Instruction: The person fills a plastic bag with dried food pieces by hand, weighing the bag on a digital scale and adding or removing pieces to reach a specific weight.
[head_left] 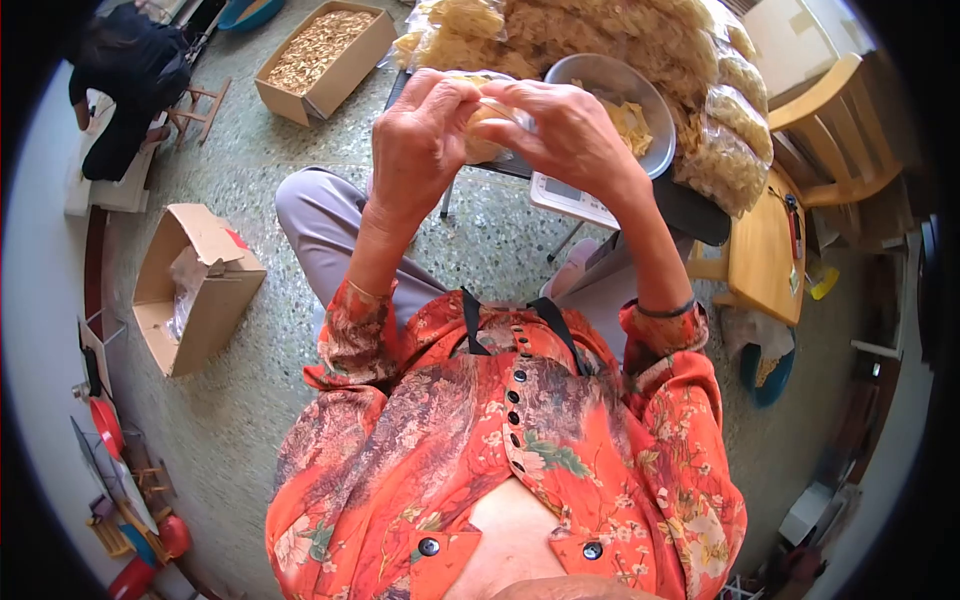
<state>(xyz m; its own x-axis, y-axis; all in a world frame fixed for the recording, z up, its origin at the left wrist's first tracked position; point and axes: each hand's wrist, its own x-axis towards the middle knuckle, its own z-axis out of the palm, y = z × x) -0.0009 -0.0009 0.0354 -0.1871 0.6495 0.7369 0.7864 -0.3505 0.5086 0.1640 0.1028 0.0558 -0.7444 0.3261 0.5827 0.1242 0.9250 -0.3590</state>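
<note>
Between my two hands is a clear plastic bag (pixel 484 150) with pale yellow contents, partly hidden behind my fingers. My left hand (pixel 424 132) is closed, its thumb and forefinger pinching the bag's upper part. From the other side my right hand (pixel 566 128) pinches the same part, fingertips close to those of the left. Just beyond my right hand stands a metal bowl (pixel 658 112) with yellow dried slices (pixel 628 125) in it. A white digital scale (pixel 570 198) lies below my right wrist, partly covered by it.
Filled clear bags (pixel 610 35) are heaped behind the bowl. A box of brown pieces (pixel 322 52) and an open cardboard box (pixel 222 285) stand on the floor at left. At right is a wooden chair (pixel 765 255). Another person (pixel 130 80) is at upper left.
</note>
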